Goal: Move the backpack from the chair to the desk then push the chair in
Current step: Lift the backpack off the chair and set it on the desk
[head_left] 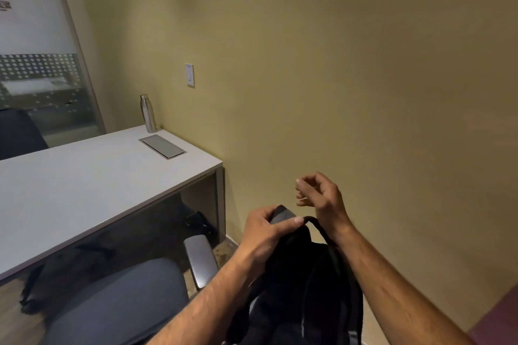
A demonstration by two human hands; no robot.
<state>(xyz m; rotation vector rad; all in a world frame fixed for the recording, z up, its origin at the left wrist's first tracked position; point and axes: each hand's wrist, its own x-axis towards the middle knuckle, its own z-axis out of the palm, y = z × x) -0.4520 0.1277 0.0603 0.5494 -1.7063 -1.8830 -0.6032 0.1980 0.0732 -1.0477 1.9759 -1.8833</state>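
Note:
A black backpack (297, 291) hangs in the air at the lower middle, to the right of the chair. My left hand (266, 230) grips its top, thumb pressed on the grey upper edge. The backpack's carry loop lies over the wrist of my right hand (322, 196), whose fingers are loosely curled and hold nothing. The grey office chair (117, 302) stands at the lower left with an empty seat and a silver armrest (200, 259). Its seat sits out from the white desk (84, 193), which fills the left side.
A steel bottle (148, 113) stands at the desk's far corner beside a metal cable hatch (162, 146). A yellow wall runs close on the right. Dark cables and a box (196, 221) lie under the desk. A glass partition (42, 64) stands at the far left.

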